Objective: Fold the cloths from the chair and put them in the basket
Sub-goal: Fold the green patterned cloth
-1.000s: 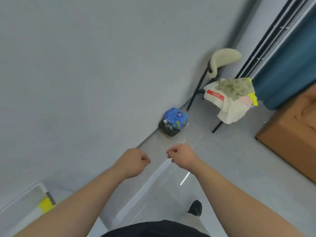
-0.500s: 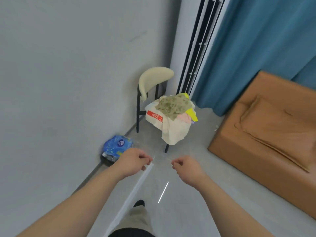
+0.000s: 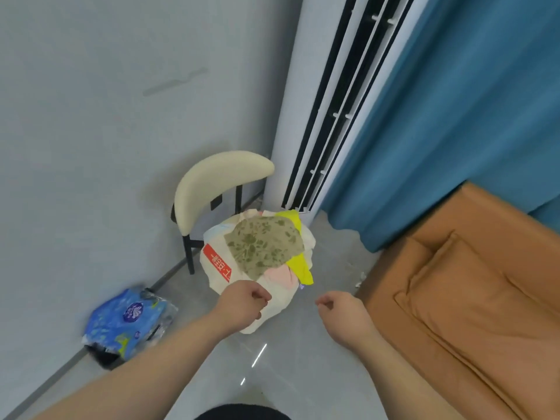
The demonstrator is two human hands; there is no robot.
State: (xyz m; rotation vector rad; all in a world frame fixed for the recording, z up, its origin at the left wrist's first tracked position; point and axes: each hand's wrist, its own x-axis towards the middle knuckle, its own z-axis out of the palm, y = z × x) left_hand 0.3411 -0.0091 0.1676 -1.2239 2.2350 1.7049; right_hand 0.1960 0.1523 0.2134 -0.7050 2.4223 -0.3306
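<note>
Fingers (image 3: 262,298) of left hand (image 3: 242,304) curled in, holding nothing; right hand (image 3: 344,312) same, fingers (image 3: 324,304) curled, empty. Both hands out over the grey floor (image 3: 303,359). Left hand overlaps the hanging cream cloth (image 3: 218,265); cannot tell if touching. Cloths piled on chair (image 3: 212,183) at 12 o'clock from hands: green patterned cloth (image 3: 263,247) on top, yellow cloth (image 3: 298,268) at its 4 o'clock, pink cloth (image 3: 280,275) at 6, cream one with red label at 8, draping off the seat. Blue tissue pack (image 3: 130,316) at 9 o'clock by the wall, orange sofa (image 3: 472,313) at 3, blue curtain (image 3: 469,101) at 1.
</note>
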